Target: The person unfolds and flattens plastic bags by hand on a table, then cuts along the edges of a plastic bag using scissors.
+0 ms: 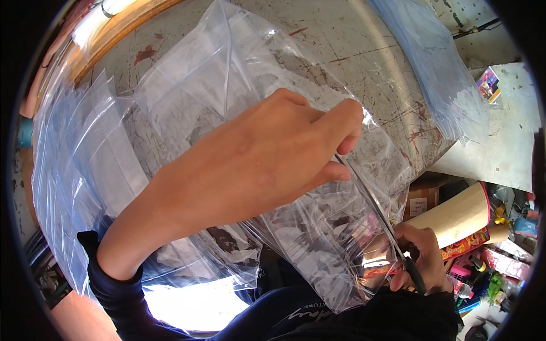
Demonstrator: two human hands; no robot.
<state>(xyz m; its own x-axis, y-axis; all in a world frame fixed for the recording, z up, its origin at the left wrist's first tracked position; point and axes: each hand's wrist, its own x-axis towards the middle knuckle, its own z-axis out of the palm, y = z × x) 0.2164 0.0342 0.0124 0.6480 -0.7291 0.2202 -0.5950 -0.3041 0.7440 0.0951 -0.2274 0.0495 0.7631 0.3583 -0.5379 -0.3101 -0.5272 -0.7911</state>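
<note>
My left hand [290, 139] reaches across a sheet of clear plastic [193, 85], its thumb and forefinger bent together at the plastic's edge. The pinched bit is mostly hidden by the fingers. At the lower right, my right hand [426, 253] is closed around the dark handle of a pair of scissors [378, 210]. The long, thin metal blades slant up and left over the plastic, their tip close under my left thumb and forefinger. Crumpled, see-through folds of the plastic hang over the near table edge toward my lap.
A scratched, paint-marked table [318, 28] lies underneath. Stacked clear plastic sheets [74, 165] are on the left, and bluish plastic sheets [426, 62] at the upper right. Beyond the right edge are a cream roll [455, 213] and a jumble of small goods [495, 273].
</note>
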